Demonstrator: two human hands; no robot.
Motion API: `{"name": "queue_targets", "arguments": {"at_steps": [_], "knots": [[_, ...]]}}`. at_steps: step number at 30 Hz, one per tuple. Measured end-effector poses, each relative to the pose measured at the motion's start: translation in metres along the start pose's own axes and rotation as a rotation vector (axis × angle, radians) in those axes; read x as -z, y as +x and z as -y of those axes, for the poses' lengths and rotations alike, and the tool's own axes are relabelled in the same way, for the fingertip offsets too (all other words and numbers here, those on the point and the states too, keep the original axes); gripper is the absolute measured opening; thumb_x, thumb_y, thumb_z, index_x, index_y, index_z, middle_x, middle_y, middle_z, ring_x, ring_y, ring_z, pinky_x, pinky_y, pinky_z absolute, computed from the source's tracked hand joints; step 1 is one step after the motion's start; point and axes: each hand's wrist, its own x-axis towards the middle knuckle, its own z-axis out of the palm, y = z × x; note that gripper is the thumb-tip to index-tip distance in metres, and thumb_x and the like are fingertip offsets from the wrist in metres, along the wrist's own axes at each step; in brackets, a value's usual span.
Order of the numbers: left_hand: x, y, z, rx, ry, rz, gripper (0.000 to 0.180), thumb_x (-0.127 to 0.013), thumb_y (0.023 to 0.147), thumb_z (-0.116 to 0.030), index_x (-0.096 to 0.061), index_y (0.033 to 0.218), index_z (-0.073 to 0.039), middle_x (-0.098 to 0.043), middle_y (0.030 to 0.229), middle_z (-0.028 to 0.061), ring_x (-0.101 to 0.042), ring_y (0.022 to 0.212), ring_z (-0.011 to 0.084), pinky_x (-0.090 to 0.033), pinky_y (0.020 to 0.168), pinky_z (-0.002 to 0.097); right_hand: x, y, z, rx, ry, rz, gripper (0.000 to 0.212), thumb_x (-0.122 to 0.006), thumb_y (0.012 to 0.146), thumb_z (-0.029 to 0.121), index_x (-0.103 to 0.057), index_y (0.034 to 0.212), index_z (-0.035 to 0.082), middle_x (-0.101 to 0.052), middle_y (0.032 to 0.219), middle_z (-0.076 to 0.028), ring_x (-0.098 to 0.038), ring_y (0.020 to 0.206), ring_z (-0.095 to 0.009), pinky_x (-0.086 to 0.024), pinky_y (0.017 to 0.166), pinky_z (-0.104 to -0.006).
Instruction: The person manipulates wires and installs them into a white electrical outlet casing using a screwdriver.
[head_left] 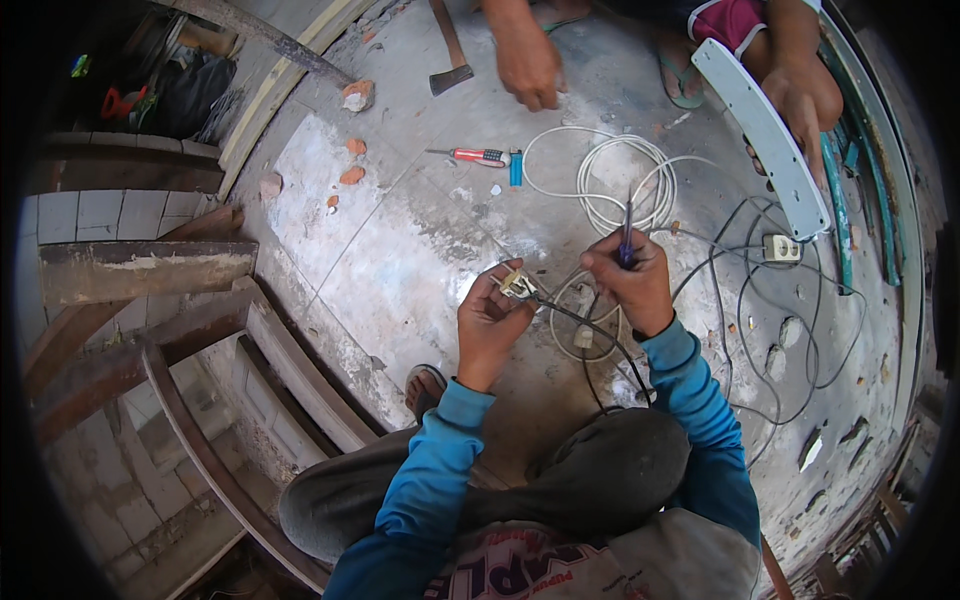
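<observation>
Between the thumb and fingers of my left hand (490,325) is an opened electrical plug (517,286), its metal parts showing. A black cable (590,322) runs from the plug to the right, passing below my other hand. My right hand (640,280) grips a screwdriver (627,245) by its dark purple handle, the thin shaft pointing up and away from me. The screwdriver and the plug are apart. Just beyond my right hand lies a coil of white cable (625,170) on the floor. What the fingers cover of the plug is hidden.
A red-handled screwdriver (478,156), a blue lighter (516,169) and a hatchet (452,79) lie ahead. Another person's hand (530,70) reaches to the floor; their other hand holds a long pale panel (765,140). A white socket (782,248) sits among tangled cables at right. Wooden frames (150,275) stand left.
</observation>
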Motion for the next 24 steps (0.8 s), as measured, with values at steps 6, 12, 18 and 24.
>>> {"name": "queue_targets", "arguments": {"at_steps": [6,12,18,24], "knots": [[-0.020,0.001,0.002,-0.019,0.038,0.031,0.047,-0.061,0.083,0.011,-0.051,0.128,0.005,-0.063,0.112,0.0085,-0.062,0.094,0.0109,-0.053,0.085,0.0280,-0.008,-0.032,0.006,-0.059,-0.107,0.027,0.017,-0.081,0.080,0.007,-0.070,0.091,0.001,-0.064,0.069,0.000,-0.052,0.058,-0.004,-0.040,0.053,-0.0213],[-0.040,-0.005,-0.004,-0.059,0.022,0.051,0.048,-0.063,0.082,0.011,-0.050,0.128,0.005,-0.062,0.109,0.0070,-0.060,0.095,0.0107,-0.050,0.083,0.0245,-0.008,-0.044,0.002,-0.071,-0.073,0.075,0.015,-0.078,0.083,0.009,-0.070,0.093,0.000,-0.065,0.072,-0.002,-0.057,0.061,-0.006,-0.042,0.051,-0.0208],[-0.043,-0.012,-0.007,-0.060,0.046,0.094,0.050,-0.062,0.081,0.012,-0.051,0.129,0.003,-0.060,0.104,0.0057,-0.059,0.097,0.0105,-0.049,0.081,0.0228,-0.009,-0.053,0.001,-0.075,-0.042,0.038,0.014,-0.075,0.086,0.009,-0.070,0.093,-0.001,-0.066,0.073,-0.004,-0.058,0.060,-0.007,-0.043,0.048,-0.0208],[-0.044,-0.016,-0.003,-0.103,0.123,0.084,0.051,-0.060,0.080,0.014,-0.051,0.129,0.002,-0.060,0.103,0.0051,-0.059,0.093,0.0090,-0.050,0.079,0.0220,-0.010,-0.055,-0.007,-0.036,0.011,-0.022,0.017,-0.076,0.086,0.010,-0.068,0.094,-0.003,-0.067,0.075,-0.006,-0.058,0.056,-0.008,-0.043,0.047,-0.0213]]}}
